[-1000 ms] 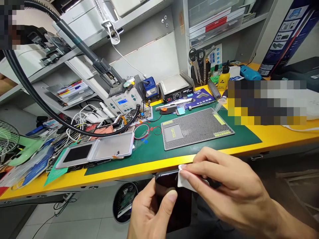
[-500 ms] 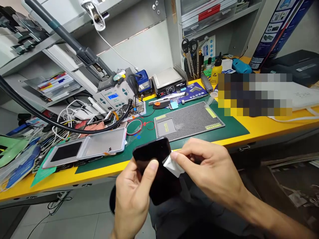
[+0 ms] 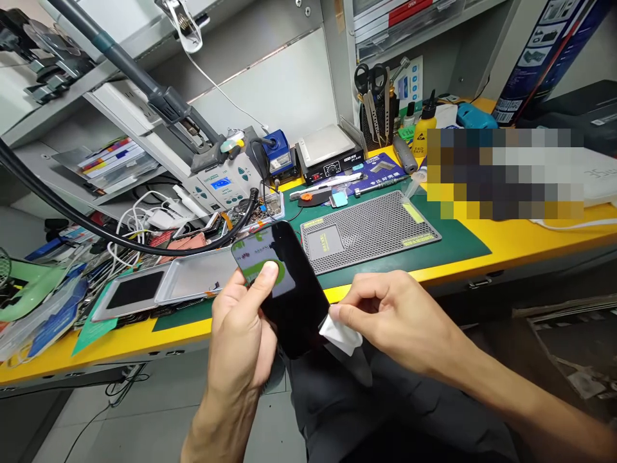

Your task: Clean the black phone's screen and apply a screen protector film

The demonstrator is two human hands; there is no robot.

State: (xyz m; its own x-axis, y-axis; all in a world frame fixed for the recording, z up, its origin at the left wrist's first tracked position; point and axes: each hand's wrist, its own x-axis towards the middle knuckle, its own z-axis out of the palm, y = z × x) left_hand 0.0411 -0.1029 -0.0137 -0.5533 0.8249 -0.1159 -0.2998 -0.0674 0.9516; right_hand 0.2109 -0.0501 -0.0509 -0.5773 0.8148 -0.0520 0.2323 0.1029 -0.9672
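Note:
A black smartphone (image 3: 299, 308) with a glossy screen is tilted above my lap, and green and white reflections show on its upper left part. My left hand (image 3: 248, 321) is closed around its left edge, thumb lying on the glass. At the lower right edge of the phone, my right hand (image 3: 385, 315) pinches a crumpled white wipe (image 3: 344, 333) between thumb and fingertips. The wipe touches or nearly touches the phone's edge. The phone's back and most of my left fingers are hidden.
A grey perforated mat (image 3: 371, 231) lies on the green work mat (image 3: 457, 247). Behind stand a soldering station (image 3: 224, 183), a hot plate (image 3: 330, 157) and a tool holder (image 3: 378, 116). On the left, a shallow plastic tray (image 3: 186, 276) sits near the yellow bench edge (image 3: 193, 328).
The phone has been raised and tipped, so reflections now show on its screen. My left hand moved up and left with it. The wipe has slid down to the phone's lower edge.

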